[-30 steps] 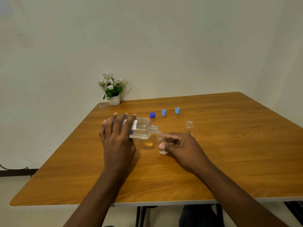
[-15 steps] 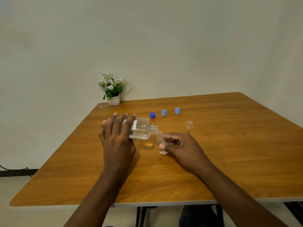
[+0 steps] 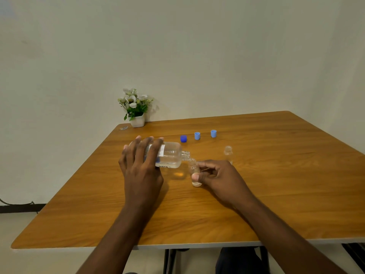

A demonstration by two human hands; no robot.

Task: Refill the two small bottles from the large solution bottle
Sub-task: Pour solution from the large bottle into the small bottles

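Observation:
My left hand (image 3: 141,167) grips the large clear solution bottle (image 3: 171,155), which is tipped on its side with its open neck pointing right. Its mouth sits right over the mouth of a small clear bottle (image 3: 194,172) that my right hand (image 3: 215,177) holds upright on the table. A little liquid shows at the bottom of that small bottle. The second small bottle (image 3: 228,152) stands uncapped and alone just behind my right hand. Three caps lie in a row further back: a dark blue cap (image 3: 183,138) and two light blue caps (image 3: 197,135) (image 3: 213,133).
The wooden table (image 3: 276,184) runs to a near edge just below my forearms. A white pot of artificial flowers (image 3: 136,109) stands at the far left corner against the wall, with a small clear scrap (image 3: 124,128) beside it.

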